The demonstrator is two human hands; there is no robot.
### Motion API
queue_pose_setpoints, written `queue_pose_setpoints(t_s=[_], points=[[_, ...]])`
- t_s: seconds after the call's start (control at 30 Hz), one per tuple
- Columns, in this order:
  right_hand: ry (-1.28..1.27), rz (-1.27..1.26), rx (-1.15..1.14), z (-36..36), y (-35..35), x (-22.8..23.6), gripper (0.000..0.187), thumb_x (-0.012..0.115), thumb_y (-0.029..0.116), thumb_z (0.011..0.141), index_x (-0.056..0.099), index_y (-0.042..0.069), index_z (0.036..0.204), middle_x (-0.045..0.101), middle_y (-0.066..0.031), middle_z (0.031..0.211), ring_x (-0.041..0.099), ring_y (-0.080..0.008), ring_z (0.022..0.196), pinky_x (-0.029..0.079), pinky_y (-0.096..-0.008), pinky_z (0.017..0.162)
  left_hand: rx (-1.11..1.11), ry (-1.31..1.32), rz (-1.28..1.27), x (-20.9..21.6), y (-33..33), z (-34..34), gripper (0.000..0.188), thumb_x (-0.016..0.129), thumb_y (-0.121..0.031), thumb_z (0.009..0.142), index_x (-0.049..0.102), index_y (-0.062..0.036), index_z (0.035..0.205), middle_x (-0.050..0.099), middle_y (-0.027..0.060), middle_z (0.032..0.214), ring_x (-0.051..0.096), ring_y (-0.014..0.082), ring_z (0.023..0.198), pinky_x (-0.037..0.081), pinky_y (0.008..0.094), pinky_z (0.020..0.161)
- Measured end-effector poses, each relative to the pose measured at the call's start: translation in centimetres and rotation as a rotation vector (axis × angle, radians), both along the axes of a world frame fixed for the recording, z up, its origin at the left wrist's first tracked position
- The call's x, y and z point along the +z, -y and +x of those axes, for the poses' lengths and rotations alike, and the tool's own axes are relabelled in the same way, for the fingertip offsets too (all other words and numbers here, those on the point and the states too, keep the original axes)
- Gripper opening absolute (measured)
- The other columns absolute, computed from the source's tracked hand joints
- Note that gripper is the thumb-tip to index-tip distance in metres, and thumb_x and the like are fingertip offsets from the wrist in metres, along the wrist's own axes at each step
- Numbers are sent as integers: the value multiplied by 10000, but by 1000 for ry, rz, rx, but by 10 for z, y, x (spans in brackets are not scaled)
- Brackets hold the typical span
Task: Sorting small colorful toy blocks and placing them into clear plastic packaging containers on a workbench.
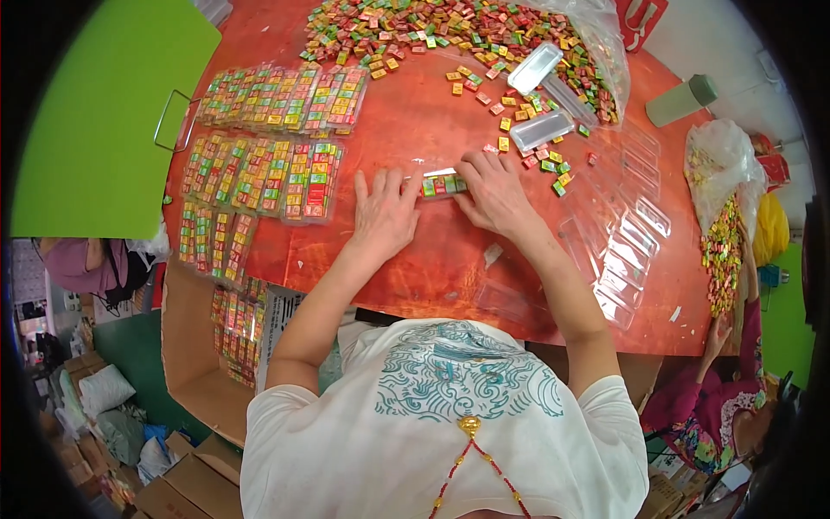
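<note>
Between my hands, low over the red table, is a narrow clear plastic case with a row of small green, yellow and red boxes in it. My left hand grips its left end, the outer fingers spread toward the tabletop. At the other end, my right hand is closed on the case, with fingers bent over the top and the thumb at the near side. A white edge shows along the case's far side. Parts of both ends are hidden by my fingers.
Filled cases lie in rows at left; more fill a cardboard box below. Loose small boxes are heaped at the far side. Empty trays, clear lids and a bottle are at right. Another person works at far right.
</note>
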State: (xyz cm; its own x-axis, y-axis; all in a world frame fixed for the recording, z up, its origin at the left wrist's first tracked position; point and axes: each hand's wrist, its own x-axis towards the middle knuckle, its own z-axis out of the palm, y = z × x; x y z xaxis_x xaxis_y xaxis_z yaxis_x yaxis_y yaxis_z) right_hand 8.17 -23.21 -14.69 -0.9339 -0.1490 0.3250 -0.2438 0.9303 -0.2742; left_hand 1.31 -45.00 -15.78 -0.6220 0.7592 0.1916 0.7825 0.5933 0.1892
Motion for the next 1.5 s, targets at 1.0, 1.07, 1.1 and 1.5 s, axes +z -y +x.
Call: queue_pose_setpoints(t_s=[1.0, 1.07, 1.1, 1.5], points=[[178, 52, -42, 135, 20, -16, 581, 615, 376, 917, 500, 53, 1386, 417, -189, 1486, 413, -347, 1370, 330, -480, 1101, 164, -64, -72, -14, 102, 66, 570, 629, -244, 895, 493, -99, 1429, 485, 195, 1238, 436, 372, 1179, 304, 551, 1014], [147, 82, 14, 106, 15, -21, 561, 595, 377, 931, 502, 53, 1380, 423, -187, 1481, 420, -338, 1361, 338, -465, 1093, 192, -39, -85, -13, 107, 70, 586, 634, -253, 890, 484, -99, 1435, 480, 210, 1263, 431, 384, 1194, 297, 572, 1020], [130, 105, 62, 91, 13, -22, 543, 574, 378, 945, 505, 53, 1374, 429, -184, 1476, 426, -328, 1351, 345, -451, 1085, 197, -49, -80, -13, 109, 71, 586, 634, -253, 890, 484, -99, 1435, 480, 210, 1263, 431, 384, 1194, 297, 572, 1020], [-129, -31, -127, 53, -13, -4, 427, 721, 220, 812, 601, 108, 1206, 564, -109, 1150, 550, -292, 1062, 380, -461, 969, 110, -74, 105, 27, 101, 69, 556, 668, -184, 838, 542, -34, 1358, 469, 208, 1388, 449, 379, 1262, 304, 583, 1056]])
